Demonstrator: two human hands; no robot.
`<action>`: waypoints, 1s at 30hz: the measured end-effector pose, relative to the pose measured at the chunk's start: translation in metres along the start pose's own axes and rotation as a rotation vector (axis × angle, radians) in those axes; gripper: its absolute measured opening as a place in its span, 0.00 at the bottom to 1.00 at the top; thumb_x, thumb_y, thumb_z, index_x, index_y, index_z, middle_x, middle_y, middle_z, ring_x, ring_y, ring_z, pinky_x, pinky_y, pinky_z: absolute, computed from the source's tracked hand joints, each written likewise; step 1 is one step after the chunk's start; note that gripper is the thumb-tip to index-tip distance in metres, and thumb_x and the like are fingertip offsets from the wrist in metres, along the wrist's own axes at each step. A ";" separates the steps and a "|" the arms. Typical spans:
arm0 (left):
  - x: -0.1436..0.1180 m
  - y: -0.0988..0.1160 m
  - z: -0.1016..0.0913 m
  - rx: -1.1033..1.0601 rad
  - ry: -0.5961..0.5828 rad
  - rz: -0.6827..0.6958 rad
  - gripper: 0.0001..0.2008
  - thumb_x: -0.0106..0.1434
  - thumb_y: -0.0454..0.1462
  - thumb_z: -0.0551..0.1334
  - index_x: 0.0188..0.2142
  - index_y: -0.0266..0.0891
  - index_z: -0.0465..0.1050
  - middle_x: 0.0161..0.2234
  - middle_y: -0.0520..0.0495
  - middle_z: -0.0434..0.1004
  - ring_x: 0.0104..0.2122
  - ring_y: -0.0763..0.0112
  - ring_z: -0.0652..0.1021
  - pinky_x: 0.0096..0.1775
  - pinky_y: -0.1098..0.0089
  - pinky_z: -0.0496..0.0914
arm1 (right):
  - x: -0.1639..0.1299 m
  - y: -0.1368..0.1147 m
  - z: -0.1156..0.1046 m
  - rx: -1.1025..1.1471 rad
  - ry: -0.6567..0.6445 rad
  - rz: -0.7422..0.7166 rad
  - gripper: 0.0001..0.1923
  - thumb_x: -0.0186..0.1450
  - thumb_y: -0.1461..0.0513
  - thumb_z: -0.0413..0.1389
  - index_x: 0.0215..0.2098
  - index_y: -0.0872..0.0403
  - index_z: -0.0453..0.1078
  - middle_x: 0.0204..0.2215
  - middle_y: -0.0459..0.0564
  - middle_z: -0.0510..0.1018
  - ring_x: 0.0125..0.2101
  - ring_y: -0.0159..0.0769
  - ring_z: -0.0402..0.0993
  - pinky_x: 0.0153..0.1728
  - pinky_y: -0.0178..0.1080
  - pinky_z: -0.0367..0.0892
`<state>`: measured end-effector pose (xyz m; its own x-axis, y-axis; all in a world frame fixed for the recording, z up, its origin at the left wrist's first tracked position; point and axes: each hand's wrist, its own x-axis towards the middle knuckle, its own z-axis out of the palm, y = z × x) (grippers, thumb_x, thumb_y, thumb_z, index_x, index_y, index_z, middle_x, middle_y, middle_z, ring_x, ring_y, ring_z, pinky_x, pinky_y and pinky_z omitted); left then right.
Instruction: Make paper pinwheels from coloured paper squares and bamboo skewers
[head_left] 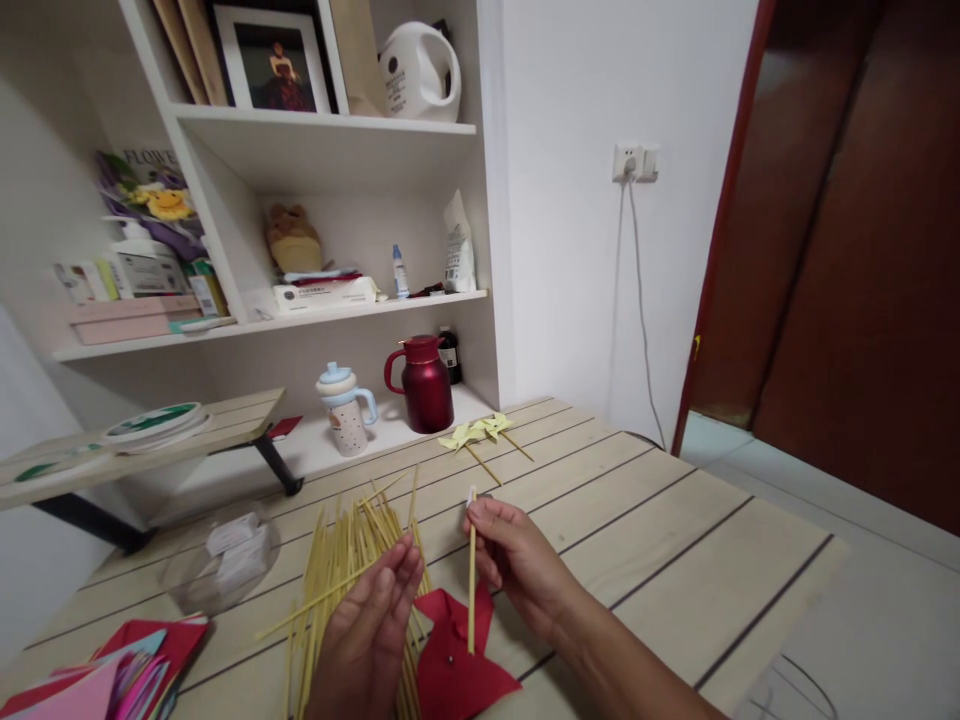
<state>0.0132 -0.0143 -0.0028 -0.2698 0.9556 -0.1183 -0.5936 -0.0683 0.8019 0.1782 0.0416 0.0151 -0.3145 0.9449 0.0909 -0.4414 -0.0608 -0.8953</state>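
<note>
Thin yellow wooden stick [472,600]: near-vertical, lower centre of frame. Folded red paper pinwheel [459,682]: bottom centre, partly behind stick.

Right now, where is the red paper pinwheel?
In the head view, the red paper pinwheel is at the bottom, near the middle, just right of the yellow sticks and below and left of the right hand.

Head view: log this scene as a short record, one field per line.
Right hand: grips an upright stick, white bit at its top
Left hand: over the loose sticks; whether it grips anything is unclear
Red pinwheel: on the table, between the hands, partly behind the upright stick
Yellow pinwheels: two, on the table beyond the hands
Papers: coloured pile, near left
Lower shelf: red jug, lidded cup
</note>
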 end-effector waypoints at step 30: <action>0.023 -0.003 -0.025 1.257 -0.224 0.542 0.09 0.44 0.43 0.72 0.29 0.52 0.83 0.42 0.43 0.81 0.45 0.48 0.77 0.49 0.52 0.67 | -0.025 0.002 -0.033 -1.209 -0.304 -0.231 0.11 0.52 0.67 0.65 0.33 0.47 0.80 0.34 0.46 0.75 0.32 0.36 0.70 0.32 0.35 0.60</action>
<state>-0.0103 0.0006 -0.0221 -0.0475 0.9265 0.3733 0.6509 -0.2547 0.7151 0.2129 0.0280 -0.0038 -0.5836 0.7725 0.2503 0.4844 0.5786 -0.6562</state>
